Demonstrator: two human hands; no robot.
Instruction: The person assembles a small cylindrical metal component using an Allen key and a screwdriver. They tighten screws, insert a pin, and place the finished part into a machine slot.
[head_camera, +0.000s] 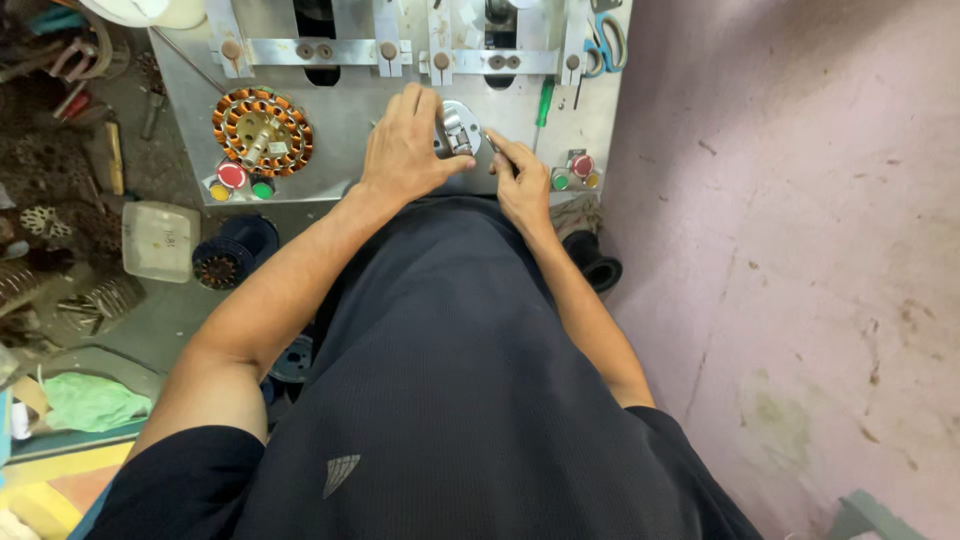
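Observation:
My left hand (408, 143) lies over a round metal stator core (458, 122) on the grey machine table (350, 110), its fingers covering the core's left side. My right hand (520, 180) is pinched on a thin dark tool (492, 143) whose tip touches the core's right edge. A stator wound with copper wire (262, 130) sits on a spindle at the left of the same table.
Red, yellow and green push buttons (240, 182) sit at the table's left front, another set (576, 172) at the right. A green screwdriver (543, 102) and blue scissors (605, 45) lie at the back right. Loose stators and a white box (158, 240) crowd the floor at left.

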